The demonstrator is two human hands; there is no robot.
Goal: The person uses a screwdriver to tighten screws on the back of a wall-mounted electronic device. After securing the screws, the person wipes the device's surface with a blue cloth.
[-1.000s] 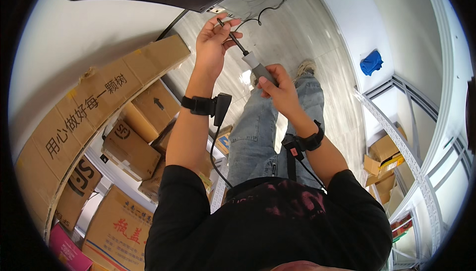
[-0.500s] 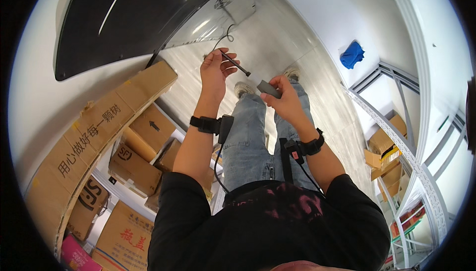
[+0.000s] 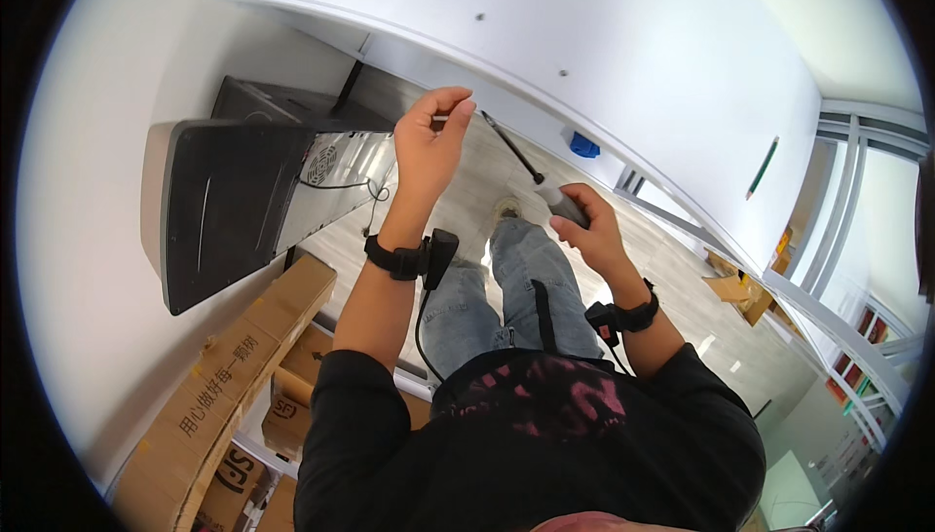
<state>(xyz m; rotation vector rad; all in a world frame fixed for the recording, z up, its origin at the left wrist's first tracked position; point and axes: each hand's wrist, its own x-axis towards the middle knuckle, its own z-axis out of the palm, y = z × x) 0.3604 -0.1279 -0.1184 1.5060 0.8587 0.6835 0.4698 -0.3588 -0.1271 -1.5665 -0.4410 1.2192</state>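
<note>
My right hand (image 3: 591,225) is closed round the grey handle of a screwdriver (image 3: 511,151). Its dark shaft points up and left, toward my left hand (image 3: 433,133). Thumb and forefinger of that hand are drawn together in a pinch just left of the shaft's tip, with a small gap showing between hand and tip. Whatever the pinch may hold is too small to make out. Beyond both hands spreads a white tabletop (image 3: 604,103), and the tool is in front of its near edge.
A black-fronted appliance (image 3: 234,206) with a vent and a cable stands at left. Below it lies a long cardboard box (image 3: 234,376) beside shelved cartons. A green pencil (image 3: 764,168) lies on the tabletop. A blue object (image 3: 584,145) shows below its edge, and metal shelving (image 3: 847,337) rises at right.
The view has swung up to the white table. The dark shaft, earlier in my left hand, now extends from the grey handle in my right. My left fingers have drawn into a pinch.
</note>
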